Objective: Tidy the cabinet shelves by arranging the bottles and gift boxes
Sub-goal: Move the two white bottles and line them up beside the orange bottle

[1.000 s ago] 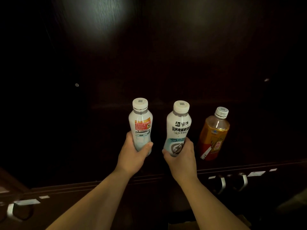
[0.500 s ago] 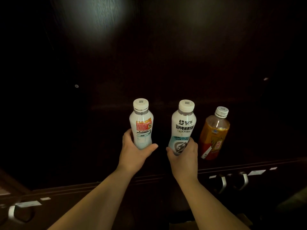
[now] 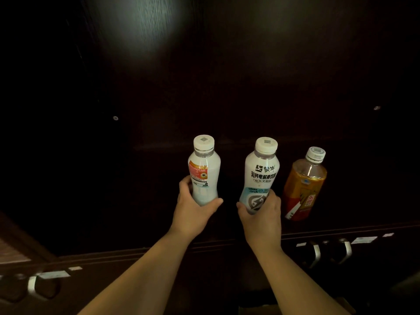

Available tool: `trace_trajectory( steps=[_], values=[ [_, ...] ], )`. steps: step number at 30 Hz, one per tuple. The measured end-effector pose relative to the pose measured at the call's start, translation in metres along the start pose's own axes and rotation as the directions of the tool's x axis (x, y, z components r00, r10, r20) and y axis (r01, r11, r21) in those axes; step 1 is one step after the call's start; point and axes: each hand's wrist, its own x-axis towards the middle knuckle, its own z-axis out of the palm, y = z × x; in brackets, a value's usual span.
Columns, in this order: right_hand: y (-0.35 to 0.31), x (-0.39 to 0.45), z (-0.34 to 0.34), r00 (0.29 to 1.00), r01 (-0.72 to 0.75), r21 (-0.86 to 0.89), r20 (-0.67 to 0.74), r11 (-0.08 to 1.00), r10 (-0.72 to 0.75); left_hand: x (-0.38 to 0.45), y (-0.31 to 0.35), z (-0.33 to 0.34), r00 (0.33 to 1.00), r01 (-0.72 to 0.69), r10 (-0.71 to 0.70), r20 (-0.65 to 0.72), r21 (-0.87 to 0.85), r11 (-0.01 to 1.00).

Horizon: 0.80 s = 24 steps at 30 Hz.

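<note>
Inside a dark cabinet, my left hand (image 3: 193,210) grips the lower part of a white bottle with a red label (image 3: 203,171). My right hand (image 3: 261,214) grips the base of a second white bottle with black lettering and a lightning mark (image 3: 261,173), which leans slightly right. Both bottles are upright with white caps. An amber tea bottle with an orange and red label (image 3: 303,185) stands on the shelf just right of my right hand, not touched. Whether the two held bottles rest on the shelf is hidden by my hands.
The dark shelf front edge (image 3: 136,253) runs across below my hands. Metal handles (image 3: 329,251) sit on the lower cabinet fronts at right, another handle (image 3: 33,287) at lower left. Shelf pegs (image 3: 115,118) show on the dark back wall.
The right-hand bottle has shifted a little right, toward the amber bottle, and turned so its lettering faces me. The left-hand bottle has rotated slightly, its red label turning left.
</note>
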Motion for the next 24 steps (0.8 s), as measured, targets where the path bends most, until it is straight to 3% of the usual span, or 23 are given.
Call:
trace_trajectory(
  steps=[3, 6, 24],
  values=[
    [-0.0002, -0.0006, 0.0002, 1.000, -0.002, 0.001, -0.004, 1.000, 0.002, -0.0008, 0.0006, -0.0020, 0.999, -0.024, 0.023, 0.043, 0.021, 0.999],
    [-0.0005, -0.0003, -0.0001, 1.000, -0.007, 0.006, 0.005, 1.000, 0.007, -0.0003, 0.0061, 0.0029, 0.999, -0.042, 0.042, 0.003, 0.026, 0.999],
    [-0.0006, 0.0005, -0.0006, 1.000, -0.018, -0.003, 0.009, 1.000, 0.018, -0.0012, -0.0007, -0.0028, 1.000, 0.009, -0.010, 0.029, 0.027, 1.000]
  ],
)
